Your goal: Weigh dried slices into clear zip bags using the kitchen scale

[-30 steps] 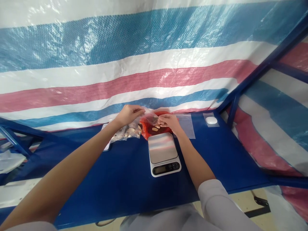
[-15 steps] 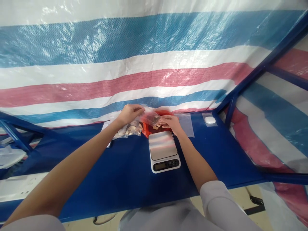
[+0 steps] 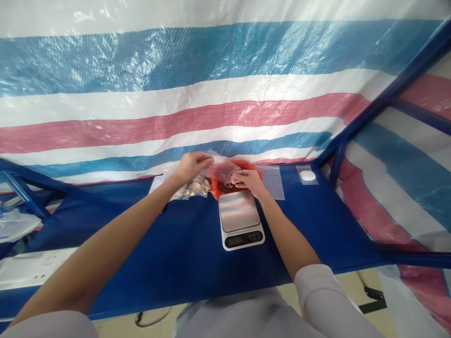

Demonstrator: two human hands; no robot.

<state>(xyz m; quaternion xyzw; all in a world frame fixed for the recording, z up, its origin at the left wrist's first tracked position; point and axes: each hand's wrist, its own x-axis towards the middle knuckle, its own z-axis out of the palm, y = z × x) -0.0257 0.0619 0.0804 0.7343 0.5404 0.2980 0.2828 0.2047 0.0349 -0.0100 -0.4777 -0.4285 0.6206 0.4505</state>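
A small clear plastic bag [image 3: 221, 167] is held up between both hands at the far edge of the blue bench [image 3: 183, 244], just above a red-orange bag [image 3: 255, 172] that lies open on the bench surface. The left hand [image 3: 190, 165] is closed on the bag's upper left edge, thumb and fingers pinched together on the film; the right hand [image 3: 248, 179] is closed at the bag's lower right corner, fingertips pressed together there, though whether a pale piece is also held in them cannot be told. Small pale pieces are seen inside the red-orange bag, partly hidden by the right hand. Just to the left, under the left wrist, a second clear bag of pale pieces [image 3: 192, 189] is laid on the bench, with a white sheet [image 3: 155, 187] partly tucked beneath it. A digital kitchen scale [image 3: 240, 218] — white body, bare steel platform, dark display facing the person — is set just in front of the hands, with nothing on its platform. To the right of the red-orange bag an empty flat clear bag [image 3: 273, 180] is laid, and further right a small white rounded object [image 3: 307, 175] is seen on another clear sleeve. The bench is backed by a tarpaulin [image 3: 211, 94] striped in blue, white and red, and blue metal frame bars [image 3: 384, 98] are seen at the right. Both forearms are bare — pale sleeves are seen at the bottom edge.
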